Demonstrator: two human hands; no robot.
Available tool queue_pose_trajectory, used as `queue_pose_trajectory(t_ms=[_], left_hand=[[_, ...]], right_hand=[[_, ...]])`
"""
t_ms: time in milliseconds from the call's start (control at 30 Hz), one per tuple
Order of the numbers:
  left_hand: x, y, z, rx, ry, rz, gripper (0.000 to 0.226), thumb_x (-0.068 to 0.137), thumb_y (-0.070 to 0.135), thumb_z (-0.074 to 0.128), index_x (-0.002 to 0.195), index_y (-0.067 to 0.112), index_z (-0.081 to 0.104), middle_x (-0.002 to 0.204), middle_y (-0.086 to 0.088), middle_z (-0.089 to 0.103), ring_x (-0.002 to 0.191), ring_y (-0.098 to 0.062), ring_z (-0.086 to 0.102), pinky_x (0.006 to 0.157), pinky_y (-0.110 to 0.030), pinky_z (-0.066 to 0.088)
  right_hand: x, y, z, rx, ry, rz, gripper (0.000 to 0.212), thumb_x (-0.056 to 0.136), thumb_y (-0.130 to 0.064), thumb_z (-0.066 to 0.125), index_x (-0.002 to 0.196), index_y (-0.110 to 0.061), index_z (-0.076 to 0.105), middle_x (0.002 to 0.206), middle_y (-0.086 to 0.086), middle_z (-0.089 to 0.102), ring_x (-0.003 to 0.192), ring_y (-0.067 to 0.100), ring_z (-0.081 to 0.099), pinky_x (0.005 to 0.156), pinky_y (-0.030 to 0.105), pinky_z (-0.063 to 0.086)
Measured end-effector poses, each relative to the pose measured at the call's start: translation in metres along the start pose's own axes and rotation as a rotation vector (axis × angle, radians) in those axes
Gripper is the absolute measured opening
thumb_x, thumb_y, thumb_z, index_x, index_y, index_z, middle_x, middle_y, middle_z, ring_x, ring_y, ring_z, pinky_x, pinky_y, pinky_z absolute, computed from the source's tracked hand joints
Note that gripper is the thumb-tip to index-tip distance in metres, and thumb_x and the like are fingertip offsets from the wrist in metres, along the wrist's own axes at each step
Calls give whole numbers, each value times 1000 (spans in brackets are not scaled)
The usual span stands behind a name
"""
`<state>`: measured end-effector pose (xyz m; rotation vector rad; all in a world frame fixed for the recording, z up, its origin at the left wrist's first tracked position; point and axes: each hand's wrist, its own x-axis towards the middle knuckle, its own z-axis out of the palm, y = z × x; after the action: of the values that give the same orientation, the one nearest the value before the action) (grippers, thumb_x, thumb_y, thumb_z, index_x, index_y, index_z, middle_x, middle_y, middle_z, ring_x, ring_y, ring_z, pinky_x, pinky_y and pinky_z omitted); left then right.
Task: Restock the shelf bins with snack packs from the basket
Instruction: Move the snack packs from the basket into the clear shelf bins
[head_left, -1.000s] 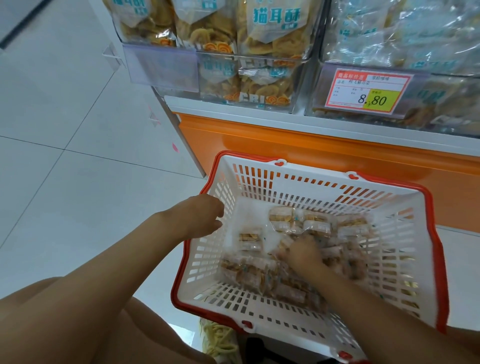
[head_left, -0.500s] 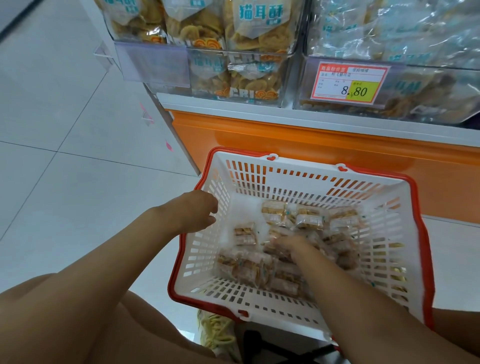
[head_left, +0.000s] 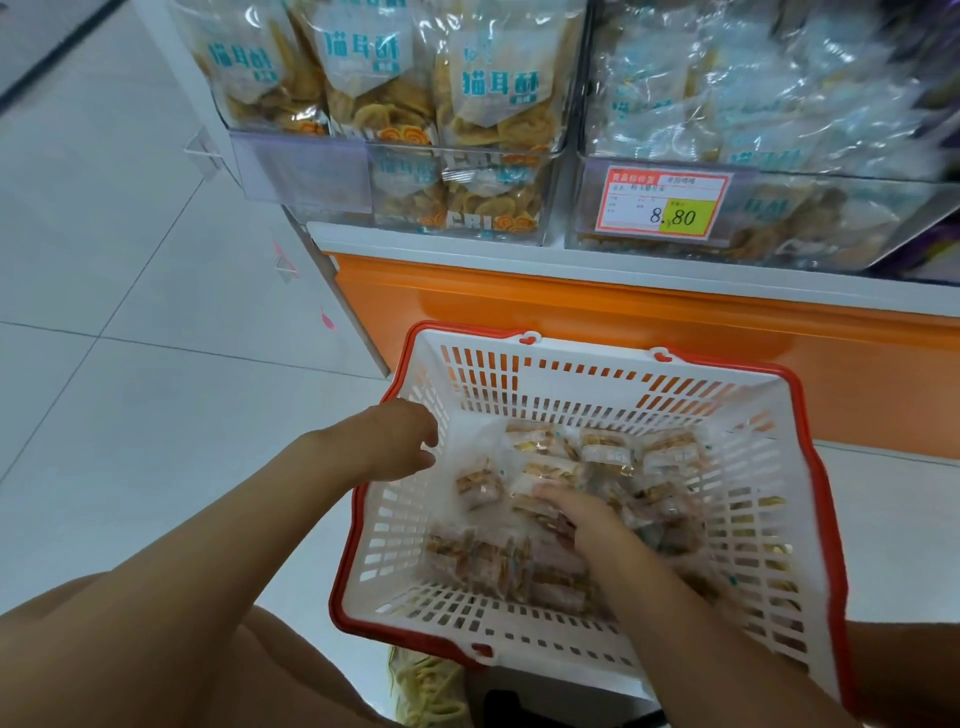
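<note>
A white basket with a red rim sits on the floor in front of the shelf. Several small clear snack packs lie in a pile on its bottom. My left hand grips the basket's left rim, fingers curled over the edge. My right hand is down inside the basket, fingers curled into the pile around a snack pack. Above, the left clear shelf bin holds large bags of yellow crisps. The right shelf bin holds pale crinkled bags.
A red and yellow price tag reading 8.80 hangs on the right bin. The orange shelf base stands right behind the basket. White floor tiles stretch to the left. My knee and a yellow shoe are at the bottom.
My right hand has shifted slightly left within the pile and its fingers have closed over a pack. The view has tilted up, showing more of the bins. My left hand stays on the rim.
</note>
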<state>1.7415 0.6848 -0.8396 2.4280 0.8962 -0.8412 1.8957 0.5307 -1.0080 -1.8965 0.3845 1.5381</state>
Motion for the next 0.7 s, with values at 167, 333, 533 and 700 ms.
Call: queue_pose_trajectory(t_ms=[167,333,533,700], left_hand=[[2,24,-11,-268,-54,18,19,94,24,57,94,6,66,89,-3,63,81,-16,61,74,-26,47],[-17,52,-22,-917,-223,-101,70,88,57,53,117,-6,57,102,-18,71,89,-22,71,82,-30,57],[-47,74,-48,-1521,-139,119,68,75,56,60,127,12,54,108,-20,69,101,-29,68,83,-32,57],[-69,79,-64,-1683,-51,355,29,76,32,64,99,18,75,105,-3,72,98,-26,68,85,-35,57]], right_hand=[[-47,-1,-14,120,-62,-122,31,77,-14,78,105,-9,66,105,9,63,85,20,59,60,27,51],[-113,-12,-16,-226,199,-843,43,70,-17,83,102,-12,55,96,-3,65,82,9,62,65,15,48],[-188,-33,-29,-583,541,-1706,54,72,-6,79,115,-17,48,131,-4,45,109,11,55,81,11,47],[-223,-39,-54,-564,322,-1880,56,80,9,54,123,-26,59,154,-4,27,145,16,22,109,9,23]])
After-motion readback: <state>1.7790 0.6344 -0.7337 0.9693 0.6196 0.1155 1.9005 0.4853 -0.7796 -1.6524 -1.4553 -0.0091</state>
